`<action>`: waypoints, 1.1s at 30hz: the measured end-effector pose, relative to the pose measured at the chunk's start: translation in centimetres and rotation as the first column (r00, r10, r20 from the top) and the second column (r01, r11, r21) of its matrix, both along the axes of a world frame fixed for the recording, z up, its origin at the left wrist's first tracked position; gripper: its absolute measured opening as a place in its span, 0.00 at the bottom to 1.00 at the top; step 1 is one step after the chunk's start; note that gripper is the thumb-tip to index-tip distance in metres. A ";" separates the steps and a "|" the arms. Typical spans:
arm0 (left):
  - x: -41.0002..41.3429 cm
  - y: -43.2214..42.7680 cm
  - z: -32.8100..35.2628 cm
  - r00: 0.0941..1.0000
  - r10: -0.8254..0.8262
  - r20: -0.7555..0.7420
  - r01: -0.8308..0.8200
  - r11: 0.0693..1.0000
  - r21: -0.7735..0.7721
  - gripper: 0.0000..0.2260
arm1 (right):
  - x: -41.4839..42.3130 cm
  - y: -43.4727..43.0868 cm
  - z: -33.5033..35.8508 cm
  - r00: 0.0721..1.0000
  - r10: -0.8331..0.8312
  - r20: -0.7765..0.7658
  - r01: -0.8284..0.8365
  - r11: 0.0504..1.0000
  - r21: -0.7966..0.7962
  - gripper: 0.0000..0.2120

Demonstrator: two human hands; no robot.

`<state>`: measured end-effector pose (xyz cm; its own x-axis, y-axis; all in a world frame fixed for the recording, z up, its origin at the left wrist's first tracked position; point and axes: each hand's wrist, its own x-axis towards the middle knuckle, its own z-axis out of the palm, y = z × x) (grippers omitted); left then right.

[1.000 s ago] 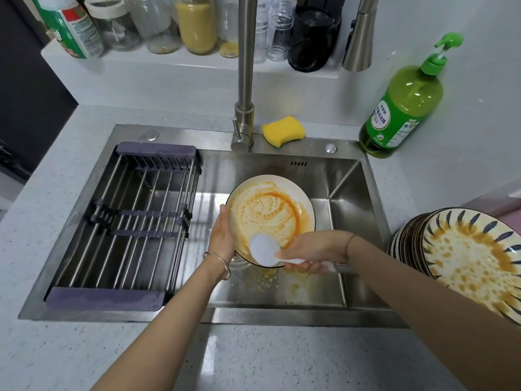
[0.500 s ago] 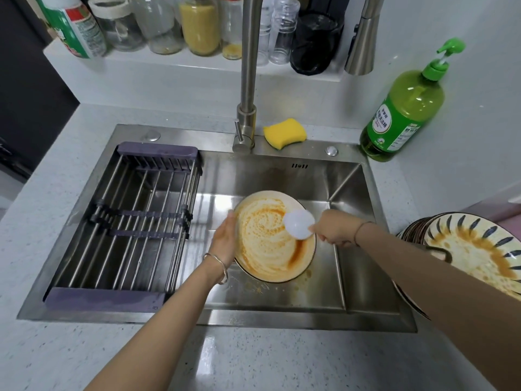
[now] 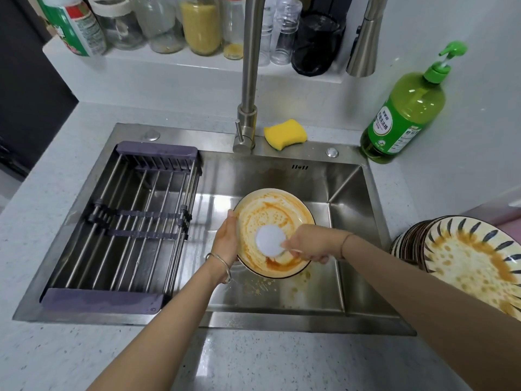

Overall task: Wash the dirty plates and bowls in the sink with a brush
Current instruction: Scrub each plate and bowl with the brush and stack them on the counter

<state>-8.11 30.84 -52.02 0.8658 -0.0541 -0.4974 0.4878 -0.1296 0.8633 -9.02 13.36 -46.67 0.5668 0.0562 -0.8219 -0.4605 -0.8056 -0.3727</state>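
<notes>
The plate (image 3: 267,210) is held tilted above the middle of the sink (image 3: 282,317) basin, its face smeared with orange sauce that pools along the lower rim. The left hand (image 3: 225,241) grips its 9 o'clock edge, thumb over the front of the rim and the fingers hidden behind it. The right hand (image 3: 310,242) comes in from 4 o'clock, fingers curled round the white handle of the brush (image 3: 270,240), whose round white head lies against the lower middle of the plate.

Orange drips speckle the steel floor of the sink just below the plate. At 9 o'clock a drying rack (image 3: 127,221) of steel bars with purple ends spans the basin's left part. At 12 o'clock the faucet (image 3: 249,80) rises from the back rim, with a yellow sponge (image 3: 285,134) just beside it at 1 o'clock. The sink sits in a pale speckled countertop (image 3: 70,348). On it at 2 o'clock stands a green soap bottle (image 3: 406,117) with a pump, partly full of green liquid; at 3 o'clock lies a stack of plates (image 3: 465,258), the top one stained orange. Along the white ledge (image 3: 169,63) behind stand jars, one (image 3: 200,24) filled with yellow grains.
</notes>
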 end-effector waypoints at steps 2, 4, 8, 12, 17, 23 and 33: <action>-0.2 -0.1 -0.5 1.000 -0.021 -0.024 0.020 1.000 -0.013 0.19 | 1.0 0.0 0.1 0.987 -0.041 0.156 0.048 0.998 -0.041 0.17; -0.3 -0.1 -1.2 0.998 -0.043 -0.051 0.041 0.999 -0.033 0.21 | 1.6 -0.6 0.2 0.965 -0.126 0.232 0.150 0.985 -0.089 0.14; 0.1 0.6 -2.0 0.997 0.014 -0.079 -0.017 0.999 -0.033 0.21 | 0.5 -2.3 0.4 0.988 -0.150 0.046 0.153 0.987 -0.058 0.17; 0.7 0.1 -1.7 0.995 0.035 -0.089 -0.042 0.996 -0.073 0.20 | -0.8 0.9 -0.1 0.998 0.055 -0.012 -0.055 0.998 0.028 0.18; 0.6 -0.9 -2.5 0.994 0.024 -0.111 -0.031 0.997 -0.064 0.28 | 2.3 1.5 -0.5 0.946 -0.272 0.175 0.280 0.959 -0.028 0.22; 1.3 -1.2 -1.7 0.989 0.037 -0.143 -0.055 0.991 -0.124 0.28 | 2.6 0.7 -0.7 0.745 -0.654 0.128 0.610 0.747 0.265 0.16; 1.7 -1.9 -1.9 0.992 -0.032 -0.122 0.014 0.989 -0.148 0.29 | 2.6 3.0 -0.4 0.704 -0.708 -0.054 0.653 0.615 0.442 0.19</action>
